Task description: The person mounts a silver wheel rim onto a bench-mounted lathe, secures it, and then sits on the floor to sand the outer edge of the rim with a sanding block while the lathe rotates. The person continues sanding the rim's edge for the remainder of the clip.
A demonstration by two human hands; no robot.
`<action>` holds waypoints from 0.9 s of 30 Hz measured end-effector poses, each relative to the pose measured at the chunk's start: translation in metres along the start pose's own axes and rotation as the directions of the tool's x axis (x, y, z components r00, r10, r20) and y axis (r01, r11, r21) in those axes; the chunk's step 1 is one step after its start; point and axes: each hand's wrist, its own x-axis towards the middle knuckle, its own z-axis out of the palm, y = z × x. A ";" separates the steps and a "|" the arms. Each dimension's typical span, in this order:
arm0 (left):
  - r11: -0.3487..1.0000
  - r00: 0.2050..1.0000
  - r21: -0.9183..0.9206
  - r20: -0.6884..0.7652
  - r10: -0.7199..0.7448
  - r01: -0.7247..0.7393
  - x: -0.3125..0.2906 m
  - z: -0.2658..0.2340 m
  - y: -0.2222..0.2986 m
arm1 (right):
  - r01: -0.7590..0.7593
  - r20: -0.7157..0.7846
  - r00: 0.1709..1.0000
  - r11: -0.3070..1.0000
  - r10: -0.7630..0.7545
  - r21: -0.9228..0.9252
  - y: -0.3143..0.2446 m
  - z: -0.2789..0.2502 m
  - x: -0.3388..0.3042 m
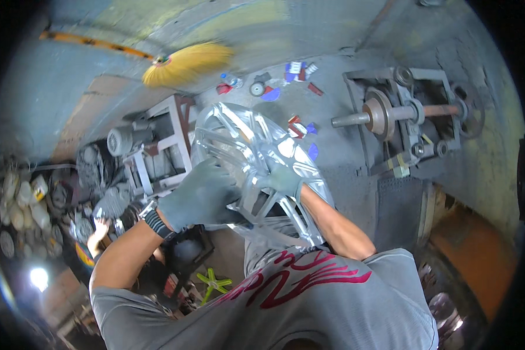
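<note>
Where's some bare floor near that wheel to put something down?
Barest is the floor between the wheel and the shaft machine at right. Beyond the wheel, a bottle and coloured scraps clutter it; leftward, a motor and metal frame crowd in.

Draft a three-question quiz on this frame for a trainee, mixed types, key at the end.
1. What are the gloved left hand and gloved right hand both on?
A: a plastic bottle
B: a silver spoked wheel
C: a lime-green star-shaped piece
2. True or false: in the picture, the straw broom is to the left of the machine with the shaft.
3. Fill in: a dark striped band circles the person's ____ wrist.

Key: 1: B; 2: true; 3: left.
</note>
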 end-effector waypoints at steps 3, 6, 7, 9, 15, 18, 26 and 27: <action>0.991 0.993 0.067 0.014 0.115 -0.116 0.022 -0.001 -0.015 | 0.121 -0.100 0.988 0.992 -0.117 0.040 0.005 -0.001 0.011; 0.950 0.965 0.166 0.040 0.260 -0.263 0.028 -0.001 -0.027 | 0.039 -0.137 0.990 0.998 -0.044 -0.044 0.000 0.001 0.012; 0.946 0.957 0.151 0.094 0.276 -0.288 0.028 0.000 -0.032 | 0.090 -0.178 0.980 0.996 -0.093 -0.022 -0.001 0.001 0.009; 0.928 0.939 0.165 0.148 0.311 -0.334 0.025 0.000 -0.040 | 0.104 -0.233 0.967 0.994 -0.104 -0.009 -0.006 0.010 -0.002; 0.912 0.883 0.136 0.338 0.325 -0.388 0.053 -0.009 -0.059 | 0.383 -0.692 0.710 0.753 0.130 0.536 0.037 0.057 -0.103; 0.889 0.851 0.183 0.419 0.315 -0.419 0.068 -0.023 -0.057 | 0.390 -0.751 0.497 0.661 0.435 0.641 0.073 0.115 -0.151; 0.852 0.833 0.246 0.450 0.322 -0.463 0.092 -0.023 -0.052 | 0.582 -0.649 0.304 0.404 0.697 0.706 0.117 0.235 -0.115; 0.846 0.830 0.264 0.463 0.311 -0.464 0.096 -0.021 -0.053 | 0.568 -0.640 0.284 0.413 0.713 0.712 0.118 0.236 -0.107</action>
